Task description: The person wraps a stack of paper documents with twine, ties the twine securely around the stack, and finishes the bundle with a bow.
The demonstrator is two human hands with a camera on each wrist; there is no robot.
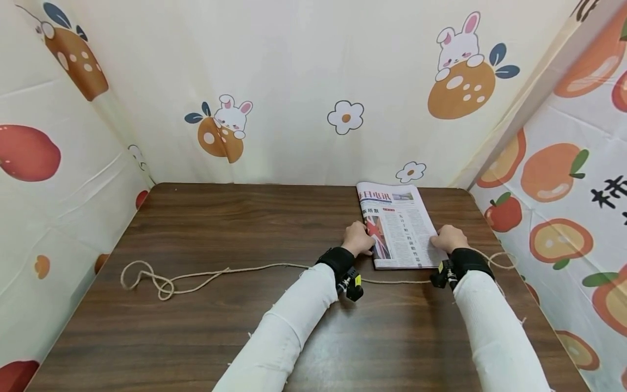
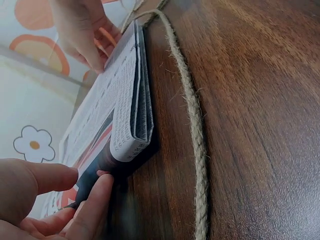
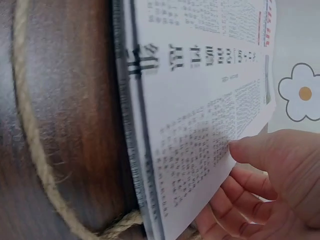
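Note:
A folded newspaper [image 1: 399, 228] lies at the right side of the table, its printed front page facing up. My left hand [image 1: 357, 238] grips its folded left edge; in the left wrist view the thumb [image 2: 55, 177] is on the upper side and the fingers are lower along the fold. On the opposite edge, my right hand [image 1: 449, 239] holds the paper, thumb [image 3: 250, 150] on top and fingers curled at the edge. A thin twisted rope [image 1: 274, 266] runs across the table in front of the newspaper, passing under my wrists.
The rope's left end forms loose loops [image 1: 164, 286] on the brown wooden table [image 1: 235, 228]. Another rope bend [image 1: 504, 261] is beside my right wrist at the table's right edge. Patterned cloth walls [image 1: 294, 71] enclose the back and sides.

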